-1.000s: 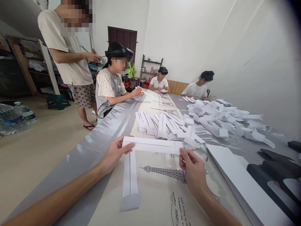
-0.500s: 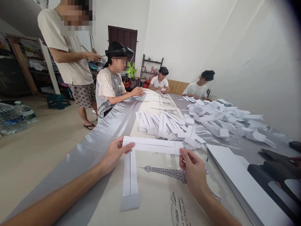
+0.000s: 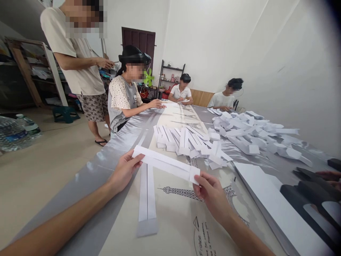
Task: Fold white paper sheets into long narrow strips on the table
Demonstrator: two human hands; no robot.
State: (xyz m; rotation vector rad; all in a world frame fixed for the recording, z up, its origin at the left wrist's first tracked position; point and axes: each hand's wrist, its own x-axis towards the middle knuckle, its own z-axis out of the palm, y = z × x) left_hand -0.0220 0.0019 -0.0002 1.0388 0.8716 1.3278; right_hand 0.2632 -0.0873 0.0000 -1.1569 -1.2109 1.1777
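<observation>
My left hand (image 3: 124,170) pinches the left end of a long folded white paper strip (image 3: 165,163), and my right hand (image 3: 211,193) pinches its right end. The strip is lifted off the table and slants down toward the right. Under it a second folded strip (image 3: 146,195) lies lengthwise on the tablecloth (image 3: 176,227), which carries a printed tower drawing. A pile of folded strips (image 3: 186,140) lies just beyond my hands.
A bigger heap of folded paper (image 3: 250,133) covers the far right of the table. A stack of white sheets (image 3: 277,206) lies at right. Three seated people work along the table; one person stands at left. Someone's fingers (image 3: 329,176) show at the right edge. Water bottles (image 3: 16,133) sit at far left.
The strip was level between my hands; now it is tilted, with my left hand raised and moved back and my right hand shifted left and toward me.
</observation>
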